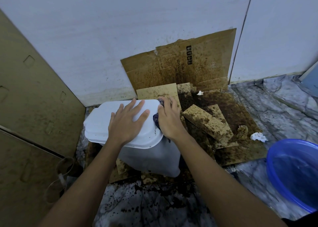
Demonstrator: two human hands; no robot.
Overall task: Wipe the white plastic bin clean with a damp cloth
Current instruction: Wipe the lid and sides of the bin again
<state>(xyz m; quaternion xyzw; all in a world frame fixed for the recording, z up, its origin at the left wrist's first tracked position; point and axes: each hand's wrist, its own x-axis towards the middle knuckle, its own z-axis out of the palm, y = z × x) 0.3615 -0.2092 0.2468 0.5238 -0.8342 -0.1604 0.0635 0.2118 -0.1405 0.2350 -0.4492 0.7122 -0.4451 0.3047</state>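
Left hand [128, 121] flat, fingers spread, on the closed lid of the upright white bin [154, 159]; lid's long axis left-right, bin on stained cardboard [240, 149] by the wall. Right hand [169, 120] grips dark cloth [156, 119] at the lid's right edge. Blue basin [270, 175] seems to hold water.

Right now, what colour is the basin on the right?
The basin is blue, clearest in the head view.

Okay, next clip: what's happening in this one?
A person is wiping a white plastic bin that stands on stained cardboard. The left hand presses flat on the lid, apparently steadying it, while the right hand grips a dark cloth against the lid's right edge. A blue basin sits on the floor to the right.
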